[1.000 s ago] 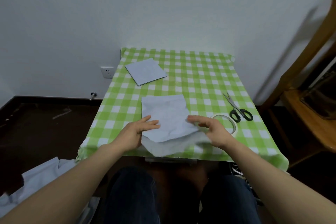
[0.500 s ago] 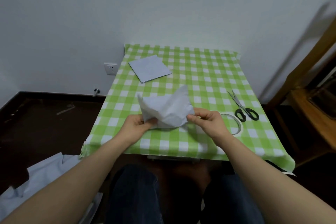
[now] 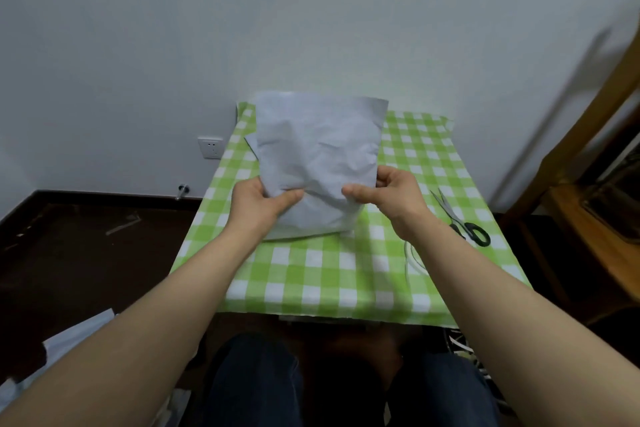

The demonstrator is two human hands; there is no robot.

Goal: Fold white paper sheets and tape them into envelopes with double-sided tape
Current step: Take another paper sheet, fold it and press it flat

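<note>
A crumpled white paper sheet (image 3: 318,156) is held upright above the green-checked table (image 3: 332,274), its upper edge toward the wall. My left hand (image 3: 259,203) pinches its lower left part with thumb in front. My right hand (image 3: 388,196) pinches its lower right edge. The sheet hides the folded paper at the back left, apart from a small corner (image 3: 250,142). A ring of double-sided tape (image 3: 414,258) lies on the table at the right, half hidden by my right forearm.
Black-handled scissors (image 3: 462,222) lie near the table's right edge. A wooden chair (image 3: 588,204) stands to the right. White paper or cloth (image 3: 79,333) lies on the dark floor at the lower left. A wall socket (image 3: 210,147) is left of the table.
Both hands took hold of the sheet that lay flat near the front edge and lifted it off the table; it now stands upright and spread wider between them.
</note>
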